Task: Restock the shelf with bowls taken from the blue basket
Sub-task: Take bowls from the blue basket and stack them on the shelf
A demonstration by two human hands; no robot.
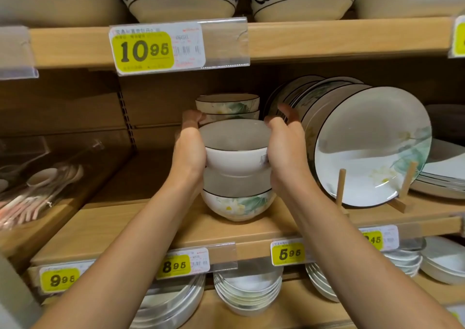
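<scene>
Two hands carry one bowl in the head view: the left hand [188, 149] and the right hand [284, 149] clasp the white held bowl [236, 158] from either side, with the fingers [191, 117] curled round its far wall and clamped on it. It sits directly above the lotus bowl [236, 206], which rests near the front edge of the middle shelf [141, 228]; whether the two touch cannot be told. Judgement: the step in hand is nesting the held bowl into the lotus bowl. To do it well, keep the bowl level and centred over the lower rim, lower it straight, and release both sides together only once it is seated. The right hand lies just beside the upright plates [372, 152] on their wooden stand [341, 187], so withdrawal should go toward the near side, not rightward. Count: one bowl in hand, one beneath it, and two more in the far stack [227, 105] behind, making four of this pattern. At least five upright plates show, the rear ones overlapping. Four large bowls [183, 1] are partly visible on the upper shelf. Four yellow price tags [143, 51] are fully readable. The blue basket is not in view.
</scene>
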